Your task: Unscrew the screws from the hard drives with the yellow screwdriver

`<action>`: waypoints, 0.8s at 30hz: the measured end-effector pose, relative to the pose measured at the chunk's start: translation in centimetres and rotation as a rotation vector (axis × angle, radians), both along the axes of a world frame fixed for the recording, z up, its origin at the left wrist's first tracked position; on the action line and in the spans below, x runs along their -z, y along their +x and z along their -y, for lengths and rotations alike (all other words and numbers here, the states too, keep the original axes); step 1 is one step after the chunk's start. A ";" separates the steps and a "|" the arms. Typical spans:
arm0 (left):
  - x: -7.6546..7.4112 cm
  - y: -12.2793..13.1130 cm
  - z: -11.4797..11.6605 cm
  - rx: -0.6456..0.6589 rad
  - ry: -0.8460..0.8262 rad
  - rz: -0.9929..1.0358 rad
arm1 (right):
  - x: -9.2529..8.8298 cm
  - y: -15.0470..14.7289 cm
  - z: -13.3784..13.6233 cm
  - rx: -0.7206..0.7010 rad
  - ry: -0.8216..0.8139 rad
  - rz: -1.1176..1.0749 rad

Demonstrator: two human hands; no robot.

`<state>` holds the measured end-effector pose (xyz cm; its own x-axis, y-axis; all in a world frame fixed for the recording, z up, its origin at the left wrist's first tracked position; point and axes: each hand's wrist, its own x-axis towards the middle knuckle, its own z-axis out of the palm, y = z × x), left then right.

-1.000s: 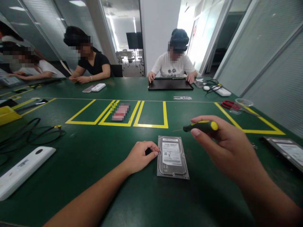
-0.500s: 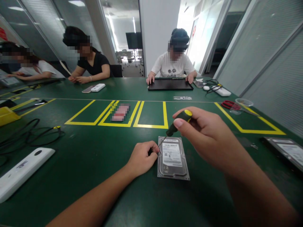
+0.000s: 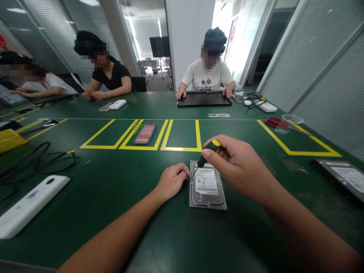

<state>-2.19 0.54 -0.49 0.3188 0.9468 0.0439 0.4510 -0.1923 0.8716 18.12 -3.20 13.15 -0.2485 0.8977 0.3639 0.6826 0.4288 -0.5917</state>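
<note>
A silver hard drive (image 3: 209,193) with a white label lies flat on the green table. My right hand (image 3: 236,159) grips a screwdriver (image 3: 209,151) by its dark green and yellow handle. Its thin shaft slants down to the drive's left edge, close to my left fingertips. My left hand (image 3: 174,180) rests on the table beside that edge, fingers curled and pinched together at the shaft's tip. Whatever those fingers pinch, if anything, is hidden.
A second hard drive (image 3: 341,178) lies at the right, with small loose screws (image 3: 303,170) near it. Red-handled scissors (image 3: 274,122) and a clear plastic cup (image 3: 287,123) stand beyond. At left are a white power bank (image 3: 34,204) and black cables (image 3: 36,163). Across the table a person handles a black panel (image 3: 204,99).
My right hand and the screwdriver have shifted left and a little down, the shaft now steeper over the drive's left edge. My left hand has barely moved. The view has tilted slightly.
</note>
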 end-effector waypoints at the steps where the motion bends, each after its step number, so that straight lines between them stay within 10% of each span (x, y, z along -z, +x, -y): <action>1: 0.0 0.1 -0.1 -0.005 -0.014 0.010 | 0.1 0.1 0.0 0.006 -0.002 0.002; 24: 0.0 1.6 0.4 -0.185 -0.134 0.080 | 0.8 0.2 -0.2 0.056 0.097 -0.006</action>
